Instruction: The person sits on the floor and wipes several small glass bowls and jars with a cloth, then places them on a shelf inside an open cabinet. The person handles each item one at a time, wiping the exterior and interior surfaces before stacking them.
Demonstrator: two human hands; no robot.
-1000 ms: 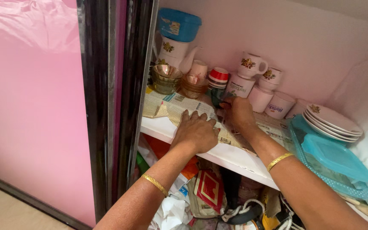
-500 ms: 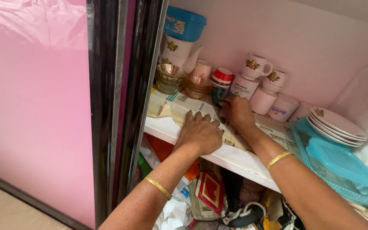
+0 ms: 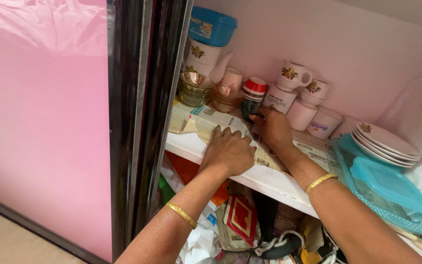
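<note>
Nearest the camera, below the shelf: a jumble of bags, packets and a coil of cord (image 3: 279,242), untouched. Just above, along the white shelf edge (image 3: 264,180), the left hand (image 3: 228,151), palm down and fingers spread flat, pressing the newspaper liner (image 3: 206,124) against the board; nothing grasped, only held down. Long axis of the liner along the shelf, left to right, with one loose folded corner poking out toward the dark door frame (image 3: 147,112), to the left of that hand.

A little deeper and to the right, the right hand (image 3: 272,128), also resting on the paper, fingers curled forward with the tips at the foot of a dark glass tumbler (image 3: 250,106) (whether touching it or pinching the paper's back edge: cannot tell, fingertips hidden behind the knuckles). Nearer to the tumbler than the left hand, clearly; tumbler straight ahead of the right fingers, upright.

Behind it, a red-and-white striped cup (image 3: 255,88) stacked on top, a nest of amber glass bowls (image 3: 194,88) to the left, inverted white mugs (image 3: 301,112) to the right.

Farthest back, a floral teapot (image 3: 206,58) with a blue lidded tub (image 3: 212,27) on top, against the pink wall. Off to the right, apart from both hands, stacked plates (image 3: 387,142) over a teal lidded container (image 3: 391,186).
</note>
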